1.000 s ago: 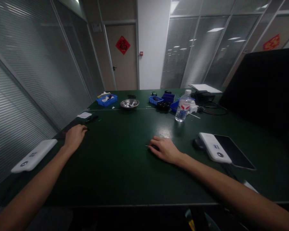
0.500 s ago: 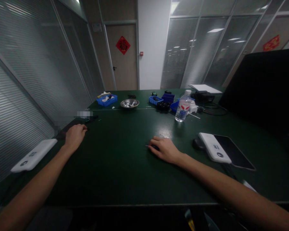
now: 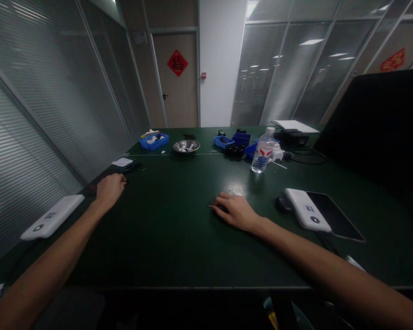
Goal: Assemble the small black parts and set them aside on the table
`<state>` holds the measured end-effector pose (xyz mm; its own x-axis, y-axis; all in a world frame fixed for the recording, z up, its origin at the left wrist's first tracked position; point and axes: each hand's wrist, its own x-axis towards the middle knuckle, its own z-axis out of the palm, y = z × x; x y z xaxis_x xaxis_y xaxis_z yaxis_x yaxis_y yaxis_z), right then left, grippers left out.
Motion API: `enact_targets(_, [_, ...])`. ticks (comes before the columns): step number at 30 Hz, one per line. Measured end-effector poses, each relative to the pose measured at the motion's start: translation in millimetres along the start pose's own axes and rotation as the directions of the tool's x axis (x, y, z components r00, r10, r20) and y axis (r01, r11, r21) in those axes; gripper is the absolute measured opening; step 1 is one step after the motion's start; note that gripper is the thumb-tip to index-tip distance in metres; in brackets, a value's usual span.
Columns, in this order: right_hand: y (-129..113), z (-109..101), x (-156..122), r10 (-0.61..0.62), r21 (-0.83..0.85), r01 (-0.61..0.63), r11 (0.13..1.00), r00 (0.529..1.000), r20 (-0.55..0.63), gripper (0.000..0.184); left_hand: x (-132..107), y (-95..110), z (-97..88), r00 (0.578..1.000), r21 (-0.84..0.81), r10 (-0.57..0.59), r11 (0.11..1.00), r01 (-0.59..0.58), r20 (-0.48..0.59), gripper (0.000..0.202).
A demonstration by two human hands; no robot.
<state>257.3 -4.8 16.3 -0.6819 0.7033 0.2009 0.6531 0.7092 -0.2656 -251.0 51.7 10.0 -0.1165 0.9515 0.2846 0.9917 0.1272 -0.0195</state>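
Forearms (image 3: 292, 243) reach in over the near edge of a dark green table (image 3: 158, 256), their hands well apart and low over its top. On the left a white power bank (image 3: 53, 217) lies by the arm; on the right another white one (image 3: 308, 211) lies against a dark tablet (image 3: 337, 217). Near the middle, the right hand (image 3: 236, 211) has its fingers curled together round a small dark thing (image 3: 222, 208), a thin pale tip pointing left; the grip hides what it is. A little farther, the left hand (image 3: 110, 190) bends its fingers beside a dark bit (image 3: 127, 182); whether it is pinched or only touched, I cannot tell. The step in hand reads as a hold with hands parted; any lift would call for a firm right grip with the tip clear of the surface. Beyond lie a paper (image 3: 122, 162), an upright water bottle (image 3: 262, 153), a metal bowl (image 3: 177, 147) and blue trays (image 3: 155, 145), before a door (image 3: 181, 101).
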Motion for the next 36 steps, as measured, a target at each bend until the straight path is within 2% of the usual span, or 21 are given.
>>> enact_targets(12, [0.0, 0.2, 0.2, 0.004, -0.014, -0.005, 1.0, 1.0, -0.004, 0.025, -10.4, 11.7, -7.0, 1.0, 0.098, 0.014, 0.995, -0.013, -0.012, 0.032])
enact_targets(15, [0.7, 0.0, 0.3, 0.005, -0.002, -0.005, 1.0, 1.0, -0.012, 0.025, -13.0, 24.5, -16.2, 0.997, 0.072, 0.051, 0.996, -0.047, -0.052, 0.033])
enact_targets(18, [1.1, -0.1, -0.3, 0.002, 0.006, -0.002, 1.0, 1.0, -0.027, 0.025, -18.8, 53.0, -34.0, 0.985, 0.008, 0.12, 0.993, -0.12, -0.122, 0.034])
enact_targets(21, [1.5, -0.2, -1.0, 0.002, 0.013, -0.002, 1.0, 1.0, -0.028, 0.025, -33.9, 95.7, -55.6, 0.959, -0.105, 0.253, 0.958, -0.267, -0.13, 0.032])
enact_targets(23, [1.6, -0.1, -1.2, 0.002, 0.012, -0.002, 1.0, 1.0, -0.024, 0.025, -48.7, 129.5, -67.7, 0.922, -0.221, 0.377, 0.895, -0.387, -0.088, 0.029])
enact_targets(25, [1.4, 0.1, -1.2, 0.002, 0.002, -0.002, 1.0, 1.0, -0.025, 0.025, -64.8, 165.1, -74.5, 0.862, -0.326, 0.505, 0.808, -0.49, -0.046, 0.026])
enact_targets(28, [0.2, 0.4, -1.4, 0.003, -0.02, -0.003, 1.0, 1.0, -0.031, 0.025, -85.8, 212.8, -70.4, 0.765, -0.407, 0.644, 0.699, -0.588, 0.001, 0.023])
enact_targets(30, [-0.8, 0.4, -1.6, 0.003, -0.029, -0.004, 1.0, 0.999, -0.034, 0.024, -95.2, 234.6, -60.2, 0.722, -0.439, 0.691, 0.653, -0.617, 0.012, 0.022])
enact_targets(33, [-1.7, -0.5, -1.5, 0.002, -0.03, -0.003, 1.0, 1.0, -0.027, 0.024, -102.0, 248.0, -44.7, 0.704, -0.474, 0.709, 0.609, -0.636, -0.035, 0.023])
enact_targets(36, [-1.7, -1.9, -0.8, 0.005, -0.03, -0.006, 1.0, 1.0, -0.016, 0.024, -104.2, 247.1, -38.1, 0.696, -0.47, 0.713, 0.589, -0.657, -0.08, 0.023])
